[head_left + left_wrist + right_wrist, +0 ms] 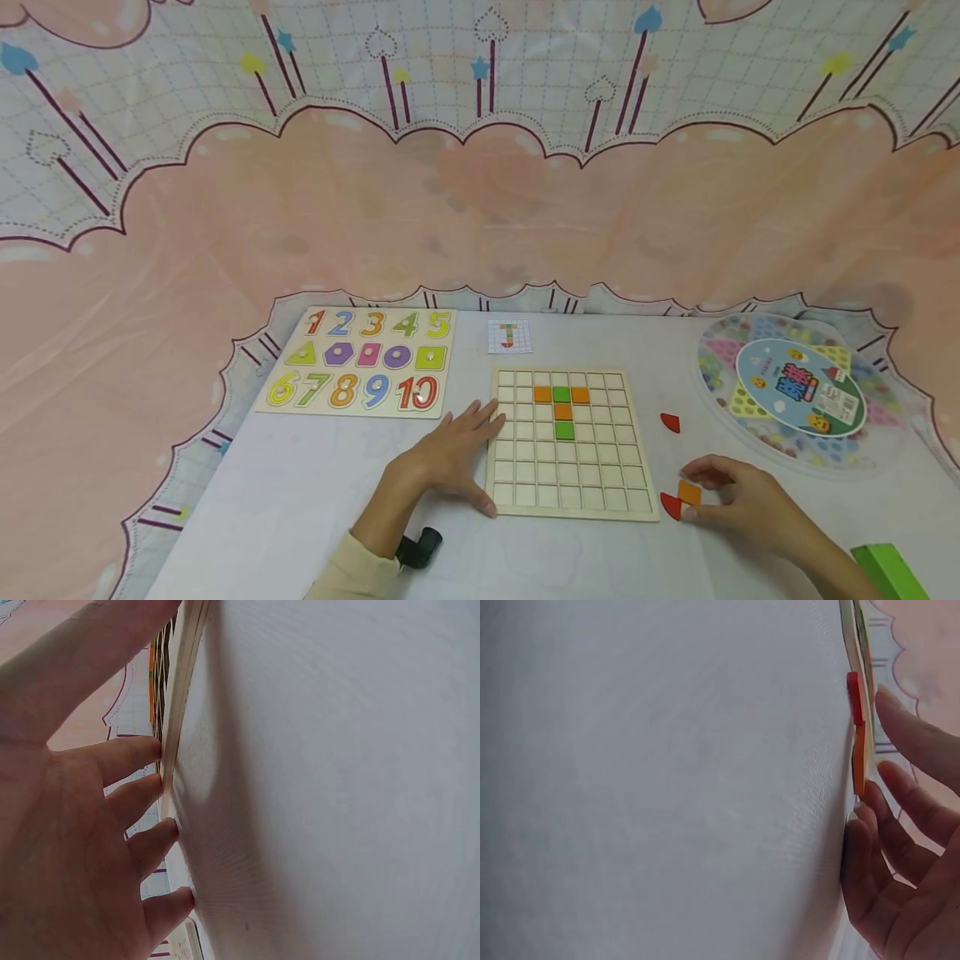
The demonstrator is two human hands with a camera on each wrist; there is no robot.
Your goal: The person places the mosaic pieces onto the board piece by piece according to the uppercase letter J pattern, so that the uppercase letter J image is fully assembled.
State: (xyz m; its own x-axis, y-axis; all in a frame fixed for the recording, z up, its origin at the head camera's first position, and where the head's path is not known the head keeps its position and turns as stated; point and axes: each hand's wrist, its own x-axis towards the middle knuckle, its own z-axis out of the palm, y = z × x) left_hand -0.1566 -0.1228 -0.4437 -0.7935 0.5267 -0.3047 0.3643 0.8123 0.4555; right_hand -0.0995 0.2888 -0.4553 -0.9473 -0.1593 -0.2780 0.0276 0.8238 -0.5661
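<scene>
Behind the white surface (262,500) hangs a softly creased backdrop (480,217) – mostly peach, edged with dark scalloped lines. Above runs a pale gridded band (435,75) of dark sticks topped with blue and yellow shapes, some stars – the light soft, casting blurred shadows.

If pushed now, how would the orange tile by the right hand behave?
The orange tile would probably slide rather than roll, being square and thin. It seems stiff, its edge looking straight. It may nudge the red piece beside it.
</scene>
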